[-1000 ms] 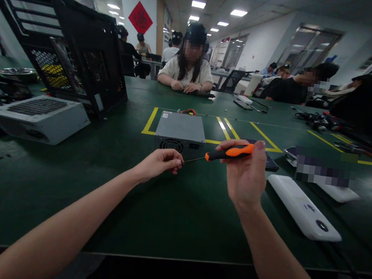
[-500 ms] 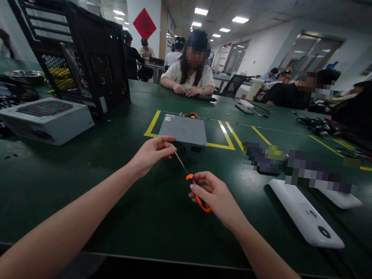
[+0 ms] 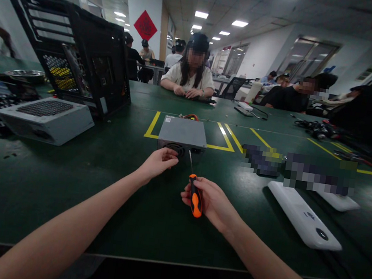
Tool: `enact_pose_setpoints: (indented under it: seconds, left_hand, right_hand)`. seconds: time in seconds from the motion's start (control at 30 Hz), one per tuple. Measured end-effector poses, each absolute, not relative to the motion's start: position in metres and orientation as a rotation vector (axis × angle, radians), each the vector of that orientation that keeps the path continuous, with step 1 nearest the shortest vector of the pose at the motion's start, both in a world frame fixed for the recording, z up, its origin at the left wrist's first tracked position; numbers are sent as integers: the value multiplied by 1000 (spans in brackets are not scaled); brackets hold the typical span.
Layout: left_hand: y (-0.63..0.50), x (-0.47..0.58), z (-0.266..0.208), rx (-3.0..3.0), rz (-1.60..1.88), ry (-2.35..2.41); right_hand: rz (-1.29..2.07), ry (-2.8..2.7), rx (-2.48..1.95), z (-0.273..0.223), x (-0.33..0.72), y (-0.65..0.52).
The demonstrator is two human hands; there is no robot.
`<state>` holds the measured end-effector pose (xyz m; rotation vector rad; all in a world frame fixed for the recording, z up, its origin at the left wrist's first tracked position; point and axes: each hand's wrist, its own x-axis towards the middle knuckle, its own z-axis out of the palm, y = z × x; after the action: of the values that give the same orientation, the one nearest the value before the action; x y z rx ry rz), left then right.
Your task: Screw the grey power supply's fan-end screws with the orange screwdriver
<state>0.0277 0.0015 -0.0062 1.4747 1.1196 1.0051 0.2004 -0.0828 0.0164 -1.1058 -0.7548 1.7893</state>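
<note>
A screwdriver (image 3: 194, 200) with an orange and black handle is in my right hand (image 3: 213, 201), its thumb and fingers closed round the handle. The thin metal shaft points up and away, and its tip appears in front of the power supply's socket side; contact cannot be told. In front of the grey power supply unit (image 3: 183, 131), by its fan grille, is my left hand (image 3: 157, 165). Its fingers are curled in towards the thumb, and anything small between them is hidden. The unit lies flat on the green table, with coloured wires behind it.
Another power supply (image 3: 45, 119) lies at left beside a black computer case (image 3: 96, 62). At right is a white elongated device (image 3: 305, 216), near blurred objects. Yellow tape (image 3: 221, 147) marks the table (image 3: 119, 222). A person (image 3: 188, 73) sits across from me.
My left fingers have come away from the screwdriver's shaft and moved slightly down. The screwdriver has turned more upright, its tip shifting right, and its handle now shows fully in my right hand.
</note>
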Motion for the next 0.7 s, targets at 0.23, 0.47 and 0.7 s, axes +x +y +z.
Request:
enact_pose_setpoints:
  seconds: [0.23,0.47,0.7]
  left_hand:
    - [0,21,-19,2311,775,1446]
    - [-1,23,-20,2384,736,1446]
    - [-1,23,-20,2383,780,1409]
  right_hand:
    - [1778,-682,-1096,13,201,-79]
    - [1788,-689,-1091,11,200,-79]
    - [1784,-674,-1115,11,199,-78]
